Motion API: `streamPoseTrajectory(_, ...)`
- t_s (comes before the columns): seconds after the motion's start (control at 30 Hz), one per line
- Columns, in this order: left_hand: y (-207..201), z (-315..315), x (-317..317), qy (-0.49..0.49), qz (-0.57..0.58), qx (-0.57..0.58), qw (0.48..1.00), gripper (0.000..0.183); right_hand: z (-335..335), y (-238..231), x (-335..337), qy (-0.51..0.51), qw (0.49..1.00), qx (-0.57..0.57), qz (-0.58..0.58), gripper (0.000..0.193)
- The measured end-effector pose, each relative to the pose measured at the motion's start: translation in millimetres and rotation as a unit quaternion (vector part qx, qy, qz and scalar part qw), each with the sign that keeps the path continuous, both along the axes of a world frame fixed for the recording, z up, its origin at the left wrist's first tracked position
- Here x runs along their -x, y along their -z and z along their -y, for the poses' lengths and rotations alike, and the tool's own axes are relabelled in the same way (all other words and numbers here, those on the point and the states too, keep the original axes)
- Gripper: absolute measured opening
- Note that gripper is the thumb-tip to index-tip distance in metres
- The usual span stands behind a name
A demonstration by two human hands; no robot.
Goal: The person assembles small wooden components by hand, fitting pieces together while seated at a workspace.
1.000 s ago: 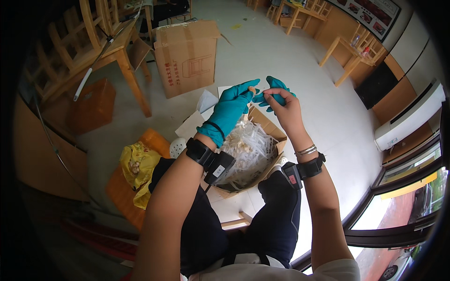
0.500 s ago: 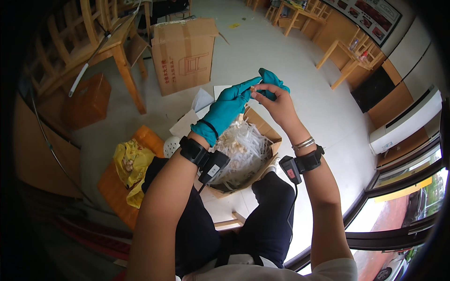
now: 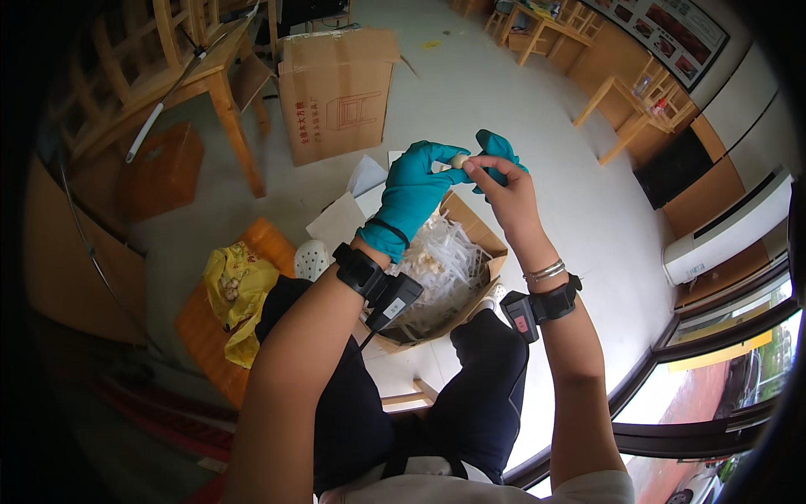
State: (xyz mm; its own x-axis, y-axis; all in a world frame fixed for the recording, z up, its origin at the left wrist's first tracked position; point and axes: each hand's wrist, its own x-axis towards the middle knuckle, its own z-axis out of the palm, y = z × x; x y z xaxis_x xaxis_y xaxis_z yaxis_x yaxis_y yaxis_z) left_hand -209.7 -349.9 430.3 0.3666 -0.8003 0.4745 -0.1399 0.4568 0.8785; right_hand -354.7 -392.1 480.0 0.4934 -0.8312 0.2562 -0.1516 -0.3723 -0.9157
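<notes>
"Pale grey flooring (image 3: 470, 76) spreads through a room of wooden furniture, an open brown cardboard box (image 3: 474, 220) at its middle, heaped with thin white strips (image 3: 453, 265). Who is pictured?"

"One person, seated on the near side of the box, dark-trousered legs parted, both arms stretched forward over it."

"And in the hands?"

"One small rounded cream-coloured piece (image 3: 459, 160), seen above the far edge of the box. The left hand (image 3: 407, 202), in a snug teal glove, has its grip clamped on the piece between thumb and forefinger. The bare right hand (image 3: 508, 193) meets it from the right, thumb and forefinger at its edge; whether that grip pinches the piece cannot be told. Crumpled teal glove material (image 3: 501, 146) shows just behind, how it is worn unclear."

"Anything on the wrists?"

"Black straps with dark block-shaped devices, and a silver bangle (image 3: 546, 270) on the right."

"What flanks the box?"

"To its left, a creased yellow plastic bag (image 3: 252, 273) holding small pale lumps (image 3: 229, 288) rests on an orange surface (image 3: 204, 353). Nearer the box sits a white perforated shoe (image 3: 311, 260). Beyond the box stands a tall brown carton (image 3: 336, 92) printed in red; far left of it, a wooden desk (image 3: 227, 118) carries slatted chairs (image 3: 164, 34)."
</notes>
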Motion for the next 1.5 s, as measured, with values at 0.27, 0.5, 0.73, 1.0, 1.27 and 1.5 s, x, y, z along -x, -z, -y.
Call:
streamPoseTrajectory(0.27, -12.5, -9.2, 4.5, -0.034, 0.138, -0.053, 0.988, 0.026, 7.0, 2.3, 4.0, -0.004, 1.0, -0.012, -0.001, 0.018)
streamPoseTrajectory(0.5, -13.6, -11.6, 6.8, -0.021, 0.157, -0.092, 0.983, 0.029, 7.5, 1.5, 12.2, -0.019, 1.0, -0.02, 0.005, 0.017)
streamPoseTrajectory(0.73, 3.4, -4.0, 8.9, -0.039, 0.136, 0.011, 0.99, 0.033, 4.6, -3.0, 11.8, -0.008, 0.992, -0.123, -0.015, 0.02)
streamPoseTrajectory(1.0, 18.1, -4.8, 6.0, -0.096, 0.223, 0.031, 0.97, 0.027, 12.2, -0.7, 12.8, -0.045, 0.99, -0.129, -0.038, 0.017)
streamPoseTrajectory(1.27, 9.9, -13.2, 8.7, -0.124, 0.366, -0.019, 0.922, 0.021, 12.4, 4.2, 17.2, -0.045, 0.994, -0.01, -0.103, 0.015)
streamPoseTrajectory(1.5, 13.4, -12.8, 8.5, -0.139, 0.377, -0.017, 0.915, 0.023, 14.0, 16.7, 13.5, -0.046, 0.991, 0.099, -0.075, 0.013)
